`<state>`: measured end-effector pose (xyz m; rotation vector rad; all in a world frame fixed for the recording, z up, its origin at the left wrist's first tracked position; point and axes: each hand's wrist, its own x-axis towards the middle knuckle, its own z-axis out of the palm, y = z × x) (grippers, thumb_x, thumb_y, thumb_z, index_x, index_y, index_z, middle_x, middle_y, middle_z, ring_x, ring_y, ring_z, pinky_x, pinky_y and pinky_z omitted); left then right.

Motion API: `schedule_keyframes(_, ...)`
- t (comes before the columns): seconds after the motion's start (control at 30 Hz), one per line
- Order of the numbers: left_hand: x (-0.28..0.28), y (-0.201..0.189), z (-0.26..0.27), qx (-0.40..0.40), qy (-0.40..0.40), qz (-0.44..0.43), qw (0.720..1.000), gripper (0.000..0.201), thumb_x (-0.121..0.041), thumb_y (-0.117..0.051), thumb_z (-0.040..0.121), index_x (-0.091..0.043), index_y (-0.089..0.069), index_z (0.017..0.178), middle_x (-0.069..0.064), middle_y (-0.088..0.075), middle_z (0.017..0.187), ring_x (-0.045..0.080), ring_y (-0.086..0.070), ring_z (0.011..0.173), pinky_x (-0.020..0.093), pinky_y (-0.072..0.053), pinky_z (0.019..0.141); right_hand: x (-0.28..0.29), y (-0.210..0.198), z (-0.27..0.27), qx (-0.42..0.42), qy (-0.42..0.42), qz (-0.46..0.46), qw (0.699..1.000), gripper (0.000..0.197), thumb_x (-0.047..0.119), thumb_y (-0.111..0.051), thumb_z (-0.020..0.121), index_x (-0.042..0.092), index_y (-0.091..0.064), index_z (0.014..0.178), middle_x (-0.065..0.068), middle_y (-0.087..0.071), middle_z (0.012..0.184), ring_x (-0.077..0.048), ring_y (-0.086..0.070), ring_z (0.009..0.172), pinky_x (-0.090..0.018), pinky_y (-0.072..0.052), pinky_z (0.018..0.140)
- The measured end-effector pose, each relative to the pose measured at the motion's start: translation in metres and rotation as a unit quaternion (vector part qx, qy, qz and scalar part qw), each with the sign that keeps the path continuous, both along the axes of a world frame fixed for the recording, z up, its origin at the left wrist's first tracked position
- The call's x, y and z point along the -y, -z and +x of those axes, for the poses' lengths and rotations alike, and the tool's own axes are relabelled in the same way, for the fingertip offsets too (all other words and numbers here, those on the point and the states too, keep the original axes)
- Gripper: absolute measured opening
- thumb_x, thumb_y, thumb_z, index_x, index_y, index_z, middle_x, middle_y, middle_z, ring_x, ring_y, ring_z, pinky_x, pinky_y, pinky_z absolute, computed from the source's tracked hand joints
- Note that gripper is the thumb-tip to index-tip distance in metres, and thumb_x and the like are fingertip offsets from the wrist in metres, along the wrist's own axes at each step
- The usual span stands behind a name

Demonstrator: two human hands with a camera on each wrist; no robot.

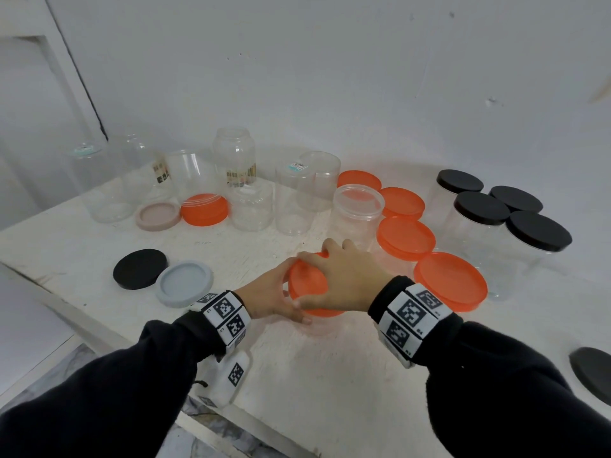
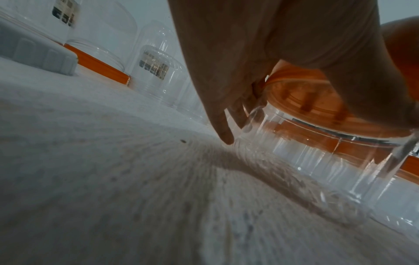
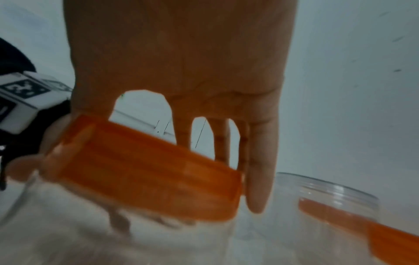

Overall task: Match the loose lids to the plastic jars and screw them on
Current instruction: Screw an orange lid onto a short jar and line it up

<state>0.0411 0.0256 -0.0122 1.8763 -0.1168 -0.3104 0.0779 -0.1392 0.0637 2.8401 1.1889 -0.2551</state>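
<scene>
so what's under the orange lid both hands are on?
A clear plastic jar standing on the table, held by the left hand; the right hand grips the orange lid. The jar's rim is hidden.

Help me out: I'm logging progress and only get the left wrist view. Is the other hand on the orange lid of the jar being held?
Observer: Yes. The head view shows the right hand spread over the orange lid, fingers curled round its rim.
Operator: Any jars capped in black?
Observer: Four jars with black lids stand grouped at the right.
Operator: Any loose black lids?
Observer: Two: one black lid at the far left, another dark lid at the near right edge.
</scene>
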Motion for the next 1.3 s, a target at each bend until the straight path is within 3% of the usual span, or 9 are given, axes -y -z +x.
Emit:
schedule_keyframes(0.13, 0.0, -0.002, 0.0, 0.005, -0.001, 0.011, 1.0, 0.093, -0.008, -0.087, 0.058, -0.034, -0.03, 0.127, -0.019, -0.043, 0.125, 0.002, -0.044, 0.12, 0.015, -0.043, 0.09, 0.005, -0.009, 0.008, -0.115, -0.058, -0.007, 0.992, 0.081, 0.059, -0.062, 0.078, 0.047, -0.015, 0.144, 0.0, -0.01, 0.154, -0.03, -0.021, 0.134, -0.049, -0.036, 0.103)
schedule_keyframes(0.27, 0.0, -0.002, -0.001, 0.014, -0.006, 0.006, 1.0, 0.093, -0.004, -0.085, 0.059, -0.029, -0.032, 0.13, -0.017, -0.044, 0.126, 0.002, -0.045, 0.119, 0.018, -0.043, 0.092, 0.004, -0.009, 0.009, -0.085, -0.054, -0.017, 0.995, 0.079, 0.057, -0.063, 0.077, 0.048, -0.02, 0.142, 0.0, -0.022, 0.149, -0.027, -0.03, 0.128, -0.045, -0.039, 0.1)
schedule_keyframes(0.4, 0.0, -0.001, -0.001, 0.019, -0.009, 0.004, 1.0, 0.094, -0.005, -0.087, 0.057, -0.027, -0.033, 0.131, -0.012, -0.047, 0.127, 0.002, -0.047, 0.117, 0.012, -0.045, 0.084, 0.002, -0.003, 0.002, -0.006, -0.04, -0.004, 0.999, 0.075, 0.066, -0.054, 0.078, 0.043, -0.023, 0.143, -0.005, -0.039, 0.134, -0.027, -0.042, 0.112, -0.037, -0.044, 0.088)
schedule_keyframes(0.53, 0.001, -0.002, -0.002, 0.023, -0.006, 0.001, 1.0, 0.101, -0.02, -0.09, 0.047, -0.027, -0.035, 0.131, -0.01, -0.05, 0.125, 0.005, -0.05, 0.115, 0.013, -0.046, 0.083, 0.004, 0.006, -0.009, 0.033, -0.01, 0.035, 0.999, 0.074, 0.065, -0.052, 0.078, 0.036, -0.029, 0.142, -0.006, -0.044, 0.129, -0.026, -0.044, 0.106, -0.032, -0.038, 0.077)
schedule_keyframes(0.63, 0.003, -0.001, -0.002, 0.027, -0.005, 0.002, 1.0, 0.094, -0.002, -0.087, 0.057, -0.026, -0.033, 0.131, -0.008, -0.05, 0.123, 0.005, -0.051, 0.112, 0.013, -0.046, 0.083, 0.003, 0.012, -0.013, 0.05, 0.014, 0.042, 0.998, 0.073, 0.065, -0.051, 0.078, 0.034, -0.032, 0.142, -0.007, -0.044, 0.13, -0.027, -0.043, 0.107, -0.031, -0.038, 0.076)
schedule_keyframes(0.8, 0.003, 0.001, -0.005, 0.023, -0.003, -0.011, 1.0, 0.094, 0.001, -0.084, 0.061, -0.027, -0.031, 0.133, -0.007, -0.049, 0.126, 0.006, -0.05, 0.116, 0.016, -0.047, 0.086, -0.001, 0.011, -0.015, 0.047, 0.037, 0.044, 0.997, 0.073, 0.067, -0.052, 0.077, 0.031, -0.038, 0.139, -0.007, -0.045, 0.13, -0.028, -0.043, 0.11, -0.036, -0.044, 0.084)
schedule_keyframes(1.0, 0.003, -0.001, -0.006, 0.028, 0.006, 0.007, 1.0, 0.092, -0.002, -0.083, 0.064, -0.031, -0.027, 0.131, -0.013, -0.045, 0.125, 0.0, -0.048, 0.113, 0.01, -0.046, 0.081, 0.004, 0.009, -0.015, 0.012, 0.019, 0.044, 0.999, 0.073, 0.064, -0.052, 0.081, 0.031, -0.032, 0.143, -0.007, -0.034, 0.142, -0.03, -0.038, 0.119, -0.038, -0.04, 0.091)
schedule_keyframes(1.17, -0.005, -0.007, -0.003, -0.003, 0.088, -0.023, 0.996, 0.079, -0.005, -0.074, 0.075, -0.03, -0.032, 0.136, -0.015, -0.044, 0.136, -0.002, -0.043, 0.126, 0.021, -0.042, 0.099, 0.021, 0.013, -0.01, -0.065, 0.003, 0.053, 0.996, 0.075, 0.058, -0.055, 0.083, 0.034, -0.023, 0.146, -0.004, -0.009, 0.156, -0.031, -0.015, 0.138, -0.045, -0.03, 0.109)
schedule_keyframes(1.3, 0.001, -0.011, 0.004, 0.012, 0.058, -0.037, 0.998, 0.065, -0.031, -0.078, 0.067, -0.034, -0.047, 0.123, -0.01, -0.048, 0.133, 0.006, -0.048, 0.123, 0.026, -0.041, 0.102, 0.042, 0.021, -0.007, -0.035, -0.01, 0.078, 0.996, 0.068, 0.051, -0.055, 0.087, 0.028, -0.03, 0.145, -0.008, -0.014, 0.154, -0.029, -0.013, 0.139, -0.044, -0.021, 0.114)
